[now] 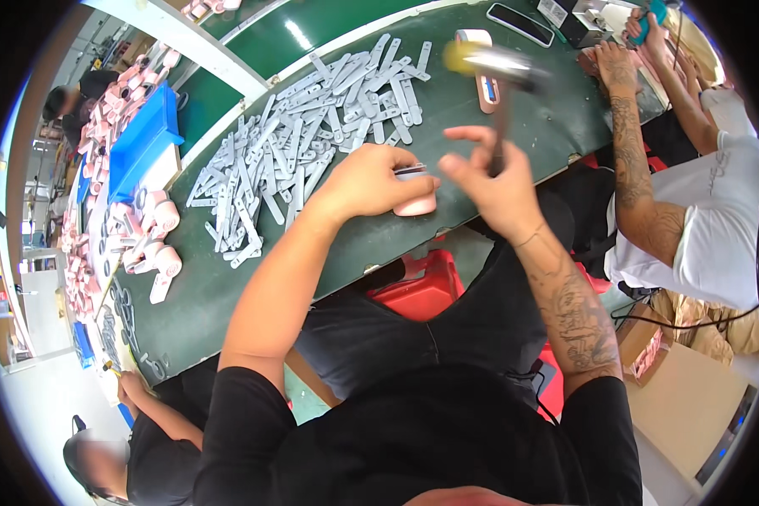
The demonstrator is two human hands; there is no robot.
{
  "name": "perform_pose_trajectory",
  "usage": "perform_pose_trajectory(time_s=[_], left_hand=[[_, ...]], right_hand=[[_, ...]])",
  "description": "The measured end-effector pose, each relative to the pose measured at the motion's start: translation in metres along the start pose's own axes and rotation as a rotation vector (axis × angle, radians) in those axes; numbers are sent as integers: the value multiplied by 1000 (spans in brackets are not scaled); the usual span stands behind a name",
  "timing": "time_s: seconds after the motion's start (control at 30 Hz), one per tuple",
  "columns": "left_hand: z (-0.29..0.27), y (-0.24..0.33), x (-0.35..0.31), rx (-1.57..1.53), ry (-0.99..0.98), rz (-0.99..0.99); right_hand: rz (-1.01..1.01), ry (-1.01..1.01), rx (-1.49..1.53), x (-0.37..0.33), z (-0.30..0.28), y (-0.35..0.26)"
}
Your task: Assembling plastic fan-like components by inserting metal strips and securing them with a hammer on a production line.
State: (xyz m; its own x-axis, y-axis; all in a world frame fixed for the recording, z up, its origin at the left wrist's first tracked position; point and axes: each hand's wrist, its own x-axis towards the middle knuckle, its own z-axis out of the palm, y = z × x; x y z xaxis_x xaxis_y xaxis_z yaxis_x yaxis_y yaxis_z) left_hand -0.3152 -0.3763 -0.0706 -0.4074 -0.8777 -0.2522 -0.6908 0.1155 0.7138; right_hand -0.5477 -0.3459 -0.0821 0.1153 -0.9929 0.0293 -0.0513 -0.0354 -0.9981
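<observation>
My left hand [375, 181] is closed around a small pink plastic housing [417, 205] near the table's front edge, with a dark and grey edge showing on its top. My right hand [502, 185] grips the handle of a hammer [499, 126]; the index finger and thumb stick out loosely. The hammer's head [510, 67], metal with a yellow end, is raised beyond the hand and smeared by motion. Left of and beyond my left hand spreads a heap of grey flat strips [291, 143] with holes. Behind the hammer lies a pink and white housing [487, 93].
A phone [520, 24] lies on the green table [173, 320] at the far right. Many pink housings [156, 223] and a blue bin [146, 139] sit to the left. Co-workers' arms [624, 135] are at the right; another person [152, 422] works at lower left. A red stool [426, 291] is below.
</observation>
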Motion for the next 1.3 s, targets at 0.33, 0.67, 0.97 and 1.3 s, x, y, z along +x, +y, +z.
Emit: perform_pose_trajectory(time_s=[0.33,0.67,0.97,1.3], left_hand=[[4,-35,-70,12,634,259],[31,-24,-76,149,580,322],[27,-30,-81,50,530,295],[32,-30,-82,-53,484,222]], right_hand=[[90,-36,-95,-19,41,19],[166,-84,-186,-12,34,10],[138,-86,-162,-10,34,17],[187,-117,-131,-12,36,1]])
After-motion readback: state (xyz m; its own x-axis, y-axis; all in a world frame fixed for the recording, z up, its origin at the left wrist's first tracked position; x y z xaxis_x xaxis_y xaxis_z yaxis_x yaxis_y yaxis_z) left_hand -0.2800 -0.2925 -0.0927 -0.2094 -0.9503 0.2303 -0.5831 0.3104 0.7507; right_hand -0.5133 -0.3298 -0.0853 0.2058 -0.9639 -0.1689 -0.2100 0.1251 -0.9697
